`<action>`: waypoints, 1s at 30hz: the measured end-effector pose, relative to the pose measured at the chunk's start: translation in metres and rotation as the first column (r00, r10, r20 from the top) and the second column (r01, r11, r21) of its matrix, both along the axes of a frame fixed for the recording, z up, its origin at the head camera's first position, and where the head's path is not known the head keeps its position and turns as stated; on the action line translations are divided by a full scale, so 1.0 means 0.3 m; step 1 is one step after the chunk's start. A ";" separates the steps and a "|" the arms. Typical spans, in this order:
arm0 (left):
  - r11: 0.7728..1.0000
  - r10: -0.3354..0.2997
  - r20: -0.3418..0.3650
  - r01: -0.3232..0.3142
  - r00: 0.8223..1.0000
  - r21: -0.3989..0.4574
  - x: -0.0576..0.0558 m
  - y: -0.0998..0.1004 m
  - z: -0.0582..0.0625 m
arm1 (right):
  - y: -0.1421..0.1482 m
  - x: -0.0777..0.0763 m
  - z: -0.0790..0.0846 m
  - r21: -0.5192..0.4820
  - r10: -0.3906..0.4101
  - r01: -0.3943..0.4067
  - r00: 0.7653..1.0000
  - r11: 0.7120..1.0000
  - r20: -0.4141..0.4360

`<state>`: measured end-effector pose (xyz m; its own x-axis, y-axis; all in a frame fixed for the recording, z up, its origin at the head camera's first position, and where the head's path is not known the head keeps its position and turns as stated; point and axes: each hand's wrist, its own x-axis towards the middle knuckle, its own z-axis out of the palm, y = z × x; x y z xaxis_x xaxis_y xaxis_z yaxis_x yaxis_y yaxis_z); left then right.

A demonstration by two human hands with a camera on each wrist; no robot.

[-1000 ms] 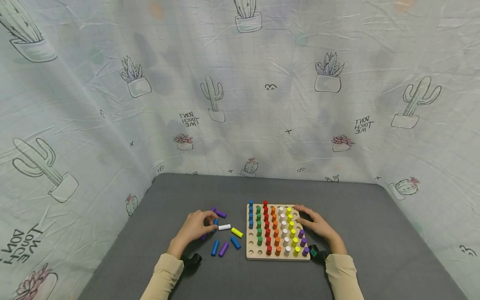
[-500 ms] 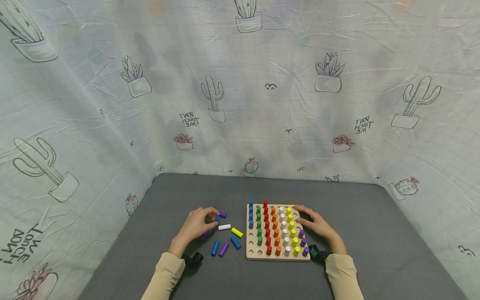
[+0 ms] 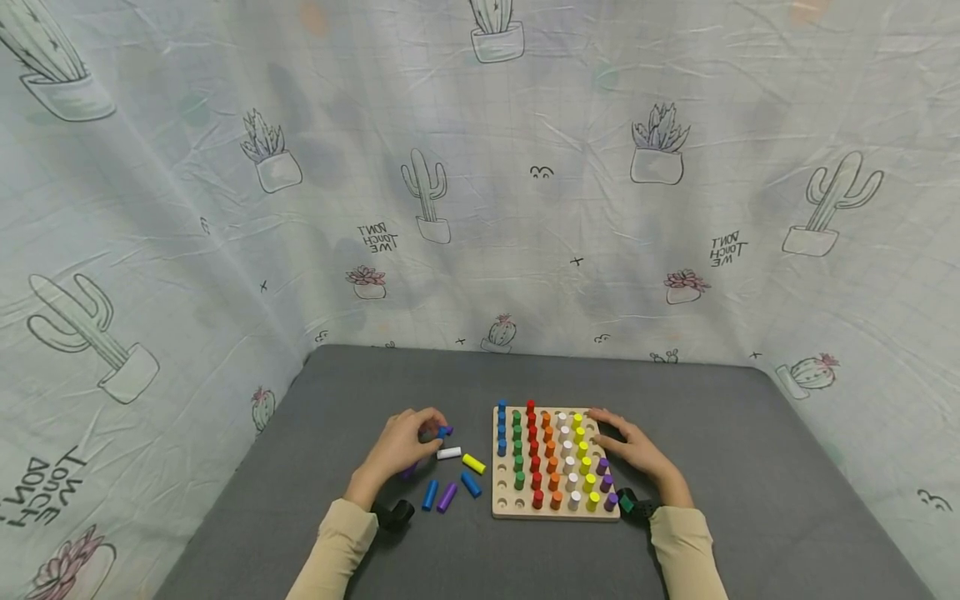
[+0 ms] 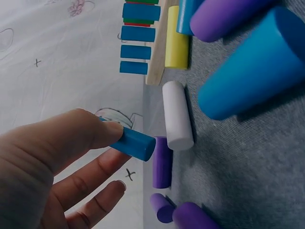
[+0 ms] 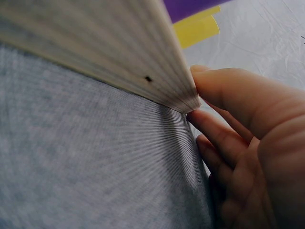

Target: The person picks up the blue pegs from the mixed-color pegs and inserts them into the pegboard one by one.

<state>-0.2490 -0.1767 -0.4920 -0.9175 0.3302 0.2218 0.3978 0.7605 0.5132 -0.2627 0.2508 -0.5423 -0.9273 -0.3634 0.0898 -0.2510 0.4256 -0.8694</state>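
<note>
My left hand (image 3: pixel 401 442) is over the table, left of the pegboard (image 3: pixel 555 514). It pinches a blue peg (image 4: pixel 137 144) between thumb and forefinger, the peg tilted with its end jutting out. A purple peg (image 4: pixel 163 162) appears just past that end in the left wrist view, and a white peg (image 3: pixel 449 453) lies close by. On the pegboard's right side rests my right hand (image 3: pixel 633 448), holding its edge with thumb and fingers. Coloured pegs stand upright in columns on the board: blue, green, red, orange, white, yellow and purple.
Between the left hand and the board lie a yellow peg (image 3: pixel 474 464) and a loose blue peg (image 3: pixel 471 485). Nearer the front are another blue peg (image 3: pixel 430 495) and a purple one (image 3: pixel 447 497). Bare holes show at the board's near left. A patterned cloth (image 3: pixel 480 208) hangs behind the grey table.
My left hand has shifted slightly right and away from me with the blue peg pinched in it. The right hand and the pegboard have stayed where they were.
</note>
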 end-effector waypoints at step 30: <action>0.992 -0.103 0.014 0.102 0.995 0.072 -0.007 0.081 0.025 | -0.001 0.004 0.018 -0.022 0.026 -0.027 1.000 0.999 -0.004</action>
<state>-0.2512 -0.1525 -0.4846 -0.8836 0.4069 0.2318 0.4621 0.6773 0.5725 -0.2615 0.2505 -0.5368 -0.9170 -0.3857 0.1019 -0.2655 0.3995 -0.8774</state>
